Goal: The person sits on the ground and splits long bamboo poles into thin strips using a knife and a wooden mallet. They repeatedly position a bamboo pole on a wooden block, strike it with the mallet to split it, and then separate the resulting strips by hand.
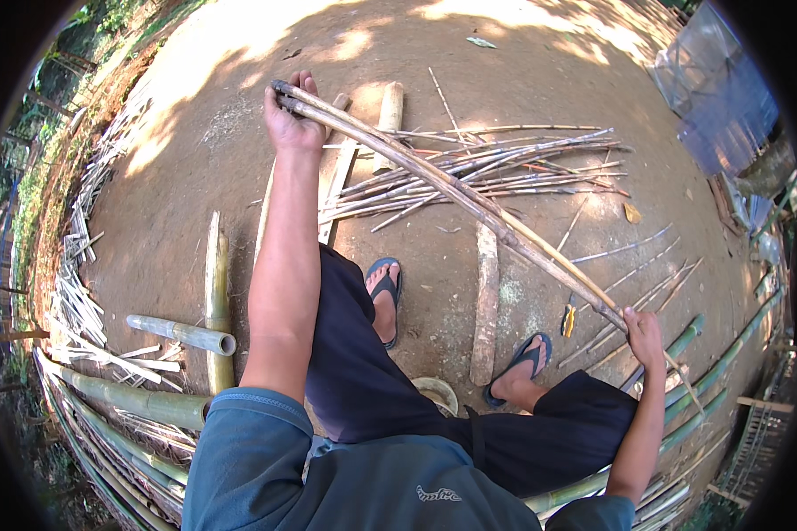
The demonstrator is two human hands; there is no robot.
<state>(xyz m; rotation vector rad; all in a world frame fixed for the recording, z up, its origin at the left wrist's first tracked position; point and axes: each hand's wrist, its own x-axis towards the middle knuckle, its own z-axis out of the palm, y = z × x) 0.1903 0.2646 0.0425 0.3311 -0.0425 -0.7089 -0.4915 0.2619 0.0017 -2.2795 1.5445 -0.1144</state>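
Two long brown sticks (456, 191) go slantwise from the upper middle, a bit left, down to the right side. They lie close together, side by side. The left hand (294, 115) is wrapped around their dark top ends. The right hand (644, 336) is closed tight around their low ends. Under them, in the middle, is one messy pile of thin sticks (469, 173), too many to count.

Two feet in two dark sandals (386, 288) stand below the pile. Between them is one pale log (485, 301). One pair of yellow-handled pliers (569, 319) lies just left of the right hand.

At the lower left, one short green tube (175, 332) crosses one standing-up-and-down pole (217, 283). White strips (78, 301) edge the left side. Bare brown ground (186, 212) gives room left of the left arm and across the top.
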